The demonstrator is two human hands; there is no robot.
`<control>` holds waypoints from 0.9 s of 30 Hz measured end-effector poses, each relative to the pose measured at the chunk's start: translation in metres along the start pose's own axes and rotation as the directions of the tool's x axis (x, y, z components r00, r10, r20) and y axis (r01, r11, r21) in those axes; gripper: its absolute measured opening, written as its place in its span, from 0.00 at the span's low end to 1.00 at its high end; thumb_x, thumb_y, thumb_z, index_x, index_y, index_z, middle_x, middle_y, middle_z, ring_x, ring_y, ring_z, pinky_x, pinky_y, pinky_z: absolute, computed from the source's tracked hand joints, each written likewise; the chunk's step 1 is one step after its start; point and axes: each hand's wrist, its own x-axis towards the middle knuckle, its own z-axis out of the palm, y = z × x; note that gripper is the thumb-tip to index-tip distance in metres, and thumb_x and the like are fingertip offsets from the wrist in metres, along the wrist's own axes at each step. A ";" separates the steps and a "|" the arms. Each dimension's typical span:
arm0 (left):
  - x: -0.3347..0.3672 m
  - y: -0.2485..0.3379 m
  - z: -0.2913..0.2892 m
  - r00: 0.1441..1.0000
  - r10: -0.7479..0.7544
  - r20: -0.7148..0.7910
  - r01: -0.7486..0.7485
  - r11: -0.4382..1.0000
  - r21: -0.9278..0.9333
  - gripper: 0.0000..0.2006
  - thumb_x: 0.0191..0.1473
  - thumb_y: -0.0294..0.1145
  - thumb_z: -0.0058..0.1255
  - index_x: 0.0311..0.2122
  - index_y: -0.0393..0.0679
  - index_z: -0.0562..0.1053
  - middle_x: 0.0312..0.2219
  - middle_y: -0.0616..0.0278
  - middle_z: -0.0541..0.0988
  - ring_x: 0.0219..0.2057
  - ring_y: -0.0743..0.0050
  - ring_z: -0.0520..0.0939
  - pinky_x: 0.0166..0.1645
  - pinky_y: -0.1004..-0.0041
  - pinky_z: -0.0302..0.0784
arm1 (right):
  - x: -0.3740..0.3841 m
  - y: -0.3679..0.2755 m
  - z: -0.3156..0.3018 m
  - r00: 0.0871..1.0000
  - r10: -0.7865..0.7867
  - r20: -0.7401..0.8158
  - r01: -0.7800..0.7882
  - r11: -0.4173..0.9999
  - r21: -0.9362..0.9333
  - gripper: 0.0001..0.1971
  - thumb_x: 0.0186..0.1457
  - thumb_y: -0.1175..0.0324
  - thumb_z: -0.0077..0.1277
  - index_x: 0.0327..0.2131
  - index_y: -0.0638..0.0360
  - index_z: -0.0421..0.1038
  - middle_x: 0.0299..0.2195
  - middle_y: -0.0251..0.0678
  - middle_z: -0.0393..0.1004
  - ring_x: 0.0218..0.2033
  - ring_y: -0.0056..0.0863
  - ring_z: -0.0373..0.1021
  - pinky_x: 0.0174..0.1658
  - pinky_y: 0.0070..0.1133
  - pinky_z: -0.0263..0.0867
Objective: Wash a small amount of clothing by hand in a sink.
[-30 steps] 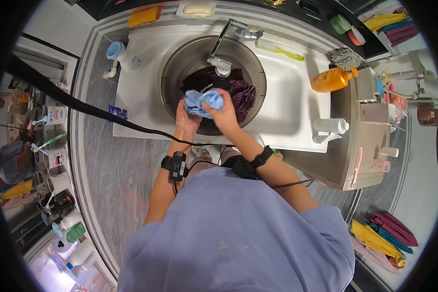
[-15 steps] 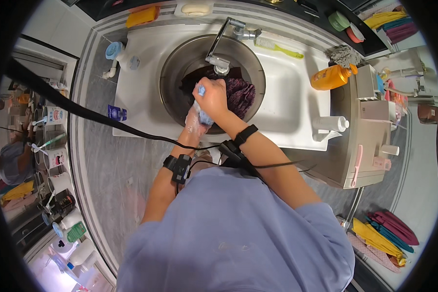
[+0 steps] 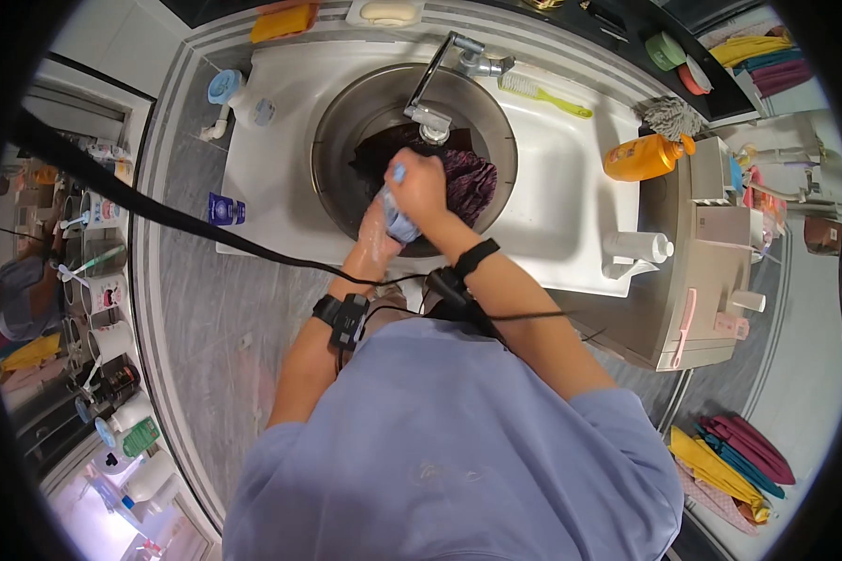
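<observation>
Over the near part of a round metal basin (image 3: pixel 322 154), both my hands are closed on a wet light-blue cloth (image 3: pixel 400 224). My right hand (image 3: pixel 419 191) is wrapped round its upper part, and a bit of blue pokes out above the fist. Below it, soapy and wet, my left hand (image 3: pixel 376 232) grips the lower part; its fingers are partly hidden. Dark purple patterned fabric (image 3: pixel 470 182) lies in the basin beyond my hands, under the chrome faucet (image 3: pixel 432 122). The basin stands in a white sink (image 3: pixel 276 187).
A green-handled brush (image 3: pixel 547 96) lies along the sink's back edge. At the right stand an orange pump bottle (image 3: pixel 641 159) and a white bottle (image 3: pixel 638 247). A purple tube (image 3: pixel 225 209) is on the left rim. A black cable (image 3: pixel 178 222) crosses in front at the left.
My hands still grip the light-blue cloth and have shifted only slightly against each other. The whole view has moved a little, so the sink appears slightly farther right.
</observation>
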 end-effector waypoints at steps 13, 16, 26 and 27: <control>-0.003 0.001 -0.002 0.985 0.115 -0.127 -0.099 0.987 0.130 0.18 0.57 0.46 0.45 0.46 0.46 0.68 0.41 0.62 0.75 0.43 0.67 0.77 0.47 0.65 0.74 | -0.028 -0.034 -0.016 0.972 -0.185 0.148 0.188 0.982 -0.003 0.13 0.49 0.61 0.52 0.17 0.54 0.66 0.17 0.39 0.70 0.19 0.39 0.66 0.27 0.32 0.56; 0.003 0.001 0.019 0.992 0.048 -0.114 -0.040 0.996 0.074 0.17 0.55 0.45 0.49 0.46 0.47 0.69 0.40 0.64 0.75 0.41 0.69 0.77 0.47 0.66 0.74 | -0.009 0.004 -0.009 0.990 -0.065 -0.121 0.050 0.991 -0.122 0.13 0.49 0.63 0.51 0.15 0.55 0.64 0.14 0.37 0.67 0.19 0.39 0.66 0.27 0.32 0.55; -0.037 0.015 -0.024 0.900 0.239 0.364 -0.407 0.168 0.898 0.22 0.61 0.29 0.38 0.59 0.41 0.54 0.54 0.56 0.64 0.55 0.70 0.65 0.59 0.73 0.59 | -0.043 -0.043 -0.013 0.969 -0.219 0.115 0.198 0.965 0.175 0.10 0.39 0.67 0.56 0.21 0.53 0.63 0.17 0.35 0.66 0.24 0.36 0.66 0.32 0.29 0.56; -0.025 0.008 -0.046 0.842 0.253 0.477 -0.538 0.469 0.700 0.22 0.60 0.26 0.37 0.59 0.40 0.54 0.54 0.57 0.63 0.56 0.70 0.64 0.60 0.73 0.59 | -0.046 -0.047 -0.010 0.944 -0.283 0.167 0.250 0.948 0.196 0.08 0.38 0.68 0.55 0.20 0.52 0.64 0.18 0.35 0.67 0.24 0.37 0.67 0.32 0.30 0.56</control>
